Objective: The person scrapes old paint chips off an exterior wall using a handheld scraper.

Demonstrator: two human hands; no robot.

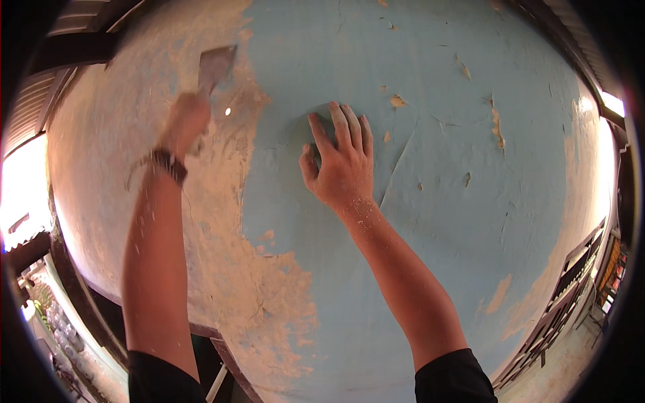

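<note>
**Scraper on a peeling blue wall**

We face a wall [437,221] coated in pale blue paint, and much of that coat is gone. A broad strip of bare, sandy plaster [228,221] runs down the left side and widens toward the bottom, its edge ragged where the blue begins. Across the blue part we see fine cracks and small chipped spots showing the same tan beneath.

Our left hand [185,124] is closed tight around the handle of a scraper [215,67]; the flat metal blade points up and lies against the wall right at the border between plaster and paint, high on the left. A dark band [166,164] sits on that wrist.

Our right hand [339,164] rests flat on the blue paint near the middle, fingers stretched out and slightly spread, gripping nothing. Pale dust speckles its wrist and forearm.

Both sleeves are black. At the far right edge we glimpse a dark wooden railing [571,282], and bright daylight shows at the left rim.
</note>
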